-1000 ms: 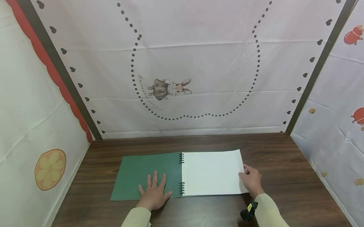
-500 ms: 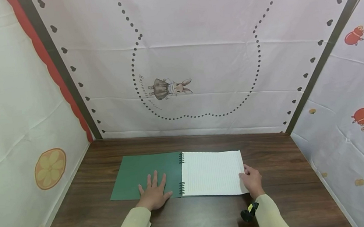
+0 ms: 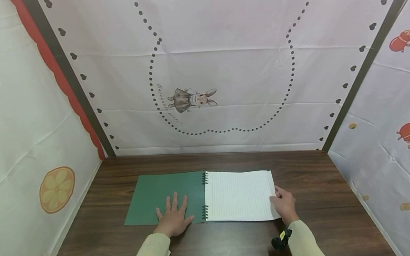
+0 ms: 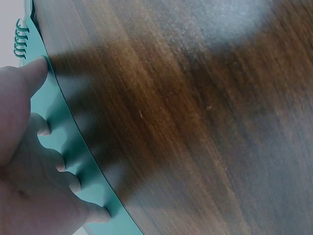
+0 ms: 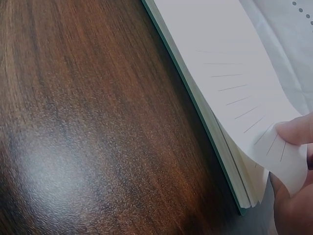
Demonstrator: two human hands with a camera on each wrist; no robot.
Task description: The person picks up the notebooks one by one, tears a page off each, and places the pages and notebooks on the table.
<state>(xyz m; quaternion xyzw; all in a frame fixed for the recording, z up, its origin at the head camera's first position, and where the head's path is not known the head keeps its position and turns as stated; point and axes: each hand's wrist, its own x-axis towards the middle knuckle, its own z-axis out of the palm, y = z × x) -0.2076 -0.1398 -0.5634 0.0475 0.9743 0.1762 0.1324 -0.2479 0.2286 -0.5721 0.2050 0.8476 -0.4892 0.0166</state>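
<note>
A spiral-bound notebook lies open on the table, its green cover (image 3: 166, 186) to the left and a lined white page (image 3: 238, 195) to the right. My left hand (image 3: 174, 221) rests on the near part of the cover with fingers spread; in the left wrist view its fingertips press on the green surface close to the edge. At the page's outer edge, my right hand (image 3: 284, 204) pinches the sheet between thumb and fingers. The right wrist view shows that lined sheet (image 5: 234, 88) curving up under the thumb (image 5: 296, 131), apart from the stack of pages (image 5: 227, 152) below.
The dark wooden table (image 3: 225, 251) carries the notebook. Printed white cloth (image 3: 230, 79) hangs at the back and on both sides. Black wire coils (image 3: 205, 212) join cover and pages. A small black device (image 3: 281, 240) sits at the right wrist.
The page's right side has shifted very slightly in the right hand, and a dark bit shows at its far right corner. Both hands hold nearly the same places.
</note>
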